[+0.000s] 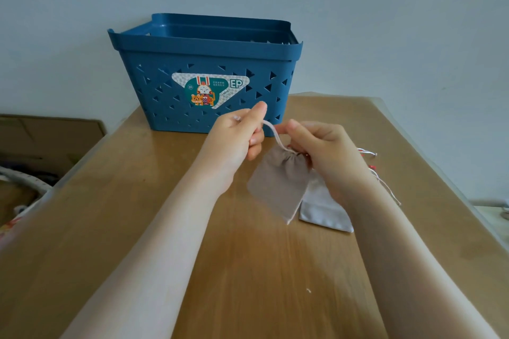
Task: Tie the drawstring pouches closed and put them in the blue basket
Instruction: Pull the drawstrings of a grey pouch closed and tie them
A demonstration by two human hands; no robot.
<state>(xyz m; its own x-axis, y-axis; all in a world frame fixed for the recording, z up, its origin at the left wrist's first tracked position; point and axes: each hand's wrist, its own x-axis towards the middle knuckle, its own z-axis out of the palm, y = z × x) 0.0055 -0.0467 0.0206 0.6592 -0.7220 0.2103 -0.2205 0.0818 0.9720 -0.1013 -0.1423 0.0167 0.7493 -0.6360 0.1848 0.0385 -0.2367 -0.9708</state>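
Surface: wooden table [137,215], tan, under a clear sheet whose edge showed along the right side. Behind it, a plain pale blue-grey wall [385,22]. To the left, below table level, flattened cardboard [49,135] and some clutter too blurred to identify.

The blue basket [203,74] stood at the far edge of the table against the wall, upright, its sides pierced with triangular holes and a cartoon rabbit label [210,89] facing me. I could not see what lay inside it.

I held the beige drawstring pouch [275,181] lifted in front of me, just nearer than the basket, hanging tilted with its mouth gathered. My right hand [322,151] pinched the gathered neck, fingers curled round it. My left hand [239,132] gripped the pouch's cord [272,135], which ran taut up and to the left from the neck into my curled fingers.

A white pouch [325,209] lay flat on the table, partly under the beige one and my right wrist. Its thin strings [385,187], with red bits near the ends, trailed out to the right of my right hand.
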